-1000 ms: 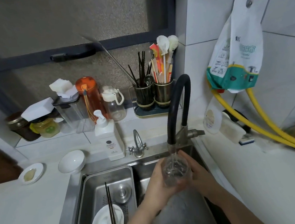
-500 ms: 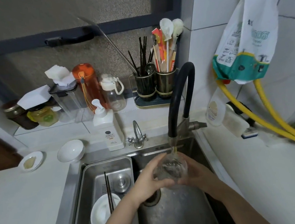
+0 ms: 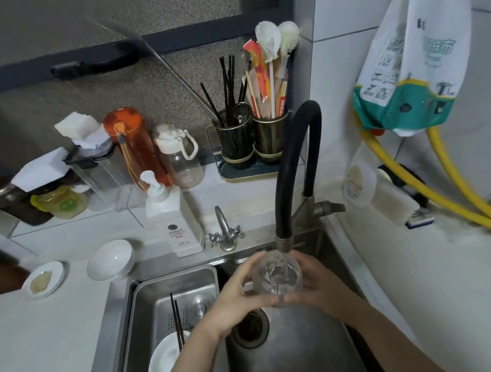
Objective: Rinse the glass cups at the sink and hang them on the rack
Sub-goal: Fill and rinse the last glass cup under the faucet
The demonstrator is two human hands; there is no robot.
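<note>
Head view: I see both hands wrapped around one clear glass cup (image 3: 276,277) right under the black faucet hose (image 3: 292,164) nozzle, over the sink basin (image 3: 295,343). Water runs into the cup's open mouth. Left hand (image 3: 241,297) fingers curl round the cup's left wall, thumb near the bottom. Right hand (image 3: 319,282) cups the right wall, fingers bent round it. The cup sits upright, tilted slightly toward me, above the drain (image 3: 251,326).

Left sink compartment: steel tray (image 3: 175,282) with a white bowl (image 3: 167,365) and dark chopsticks (image 3: 177,320) leaning on the bowl.

White pump bottle (image 3: 173,218) stands on the tabletop (image 3: 44,333) behind the sink; round logo and small print on it, too small for me to read. Hanging plastic bag (image 3: 405,64) on the right wall carries green printed characters and pictograms, not legible to me. Orange bottle (image 3: 135,144) on the ledge, no readable label. I cannot see a rack.
</note>
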